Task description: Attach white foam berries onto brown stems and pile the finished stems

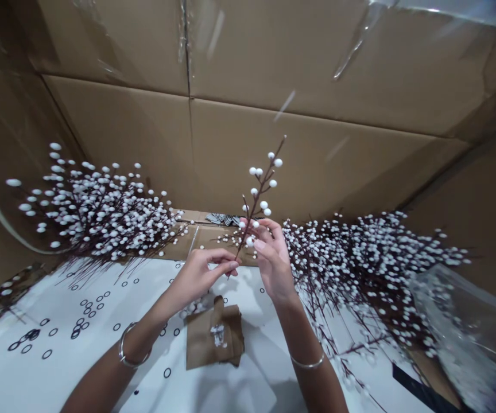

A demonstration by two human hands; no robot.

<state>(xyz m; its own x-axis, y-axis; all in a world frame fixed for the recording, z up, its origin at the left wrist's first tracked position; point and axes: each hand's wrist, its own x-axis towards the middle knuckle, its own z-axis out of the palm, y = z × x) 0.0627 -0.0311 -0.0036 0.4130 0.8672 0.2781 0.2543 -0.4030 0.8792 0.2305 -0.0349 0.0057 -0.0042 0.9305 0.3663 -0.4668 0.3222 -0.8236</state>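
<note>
A single artificial berry stem, dark brown with white berries, stands upright and leans a little right above the table's middle. My left hand pinches its lower end between thumb and fingers. Higher up, my right hand has its thumb and fingers closed around a berry on the same stem. Below both hands lies a small stack of brown cardboard pieces with a whitish patch of glue or tape on top.
Heaps of white-berry stems lie at the left and right. Several small black rings are scattered over the white tabletop. A clear plastic bag sits at the right. Cardboard walls enclose the back and sides.
</note>
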